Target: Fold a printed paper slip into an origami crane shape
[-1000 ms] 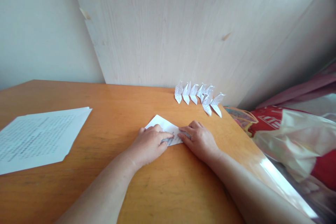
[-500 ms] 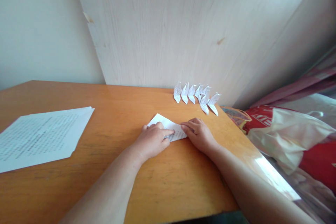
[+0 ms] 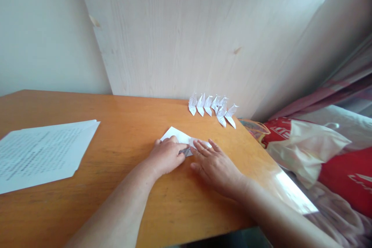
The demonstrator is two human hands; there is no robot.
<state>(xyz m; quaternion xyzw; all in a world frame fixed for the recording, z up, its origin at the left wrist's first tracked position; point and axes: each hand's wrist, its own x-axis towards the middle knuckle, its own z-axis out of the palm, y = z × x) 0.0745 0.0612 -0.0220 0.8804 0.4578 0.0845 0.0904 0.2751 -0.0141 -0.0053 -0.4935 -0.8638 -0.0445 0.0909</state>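
A small folded sheet of printed paper (image 3: 176,135) lies on the wooden table, its white back facing up at the far left corner. My left hand (image 3: 167,155) presses it down, index finger pointing right along the paper and the other fingers curled in at its edge. Across the paper's right part lies my right hand (image 3: 213,164), flat, with fingers stretched and slightly apart. Both hands cover much of the paper, so its folds show only in part.
Several folded paper pieces (image 3: 208,106) with upright points stand in a group at the table's back right. A stack of printed sheets (image 3: 46,151) lies at the left. Beyond the table's right edge are red and white bags (image 3: 305,143). A pale board (image 3: 180,35) rises behind.
My right hand has opened from bent fingers at the paper's right end and moved left, flat over it. My left hand stays on the paper. The whole view has shifted slightly.
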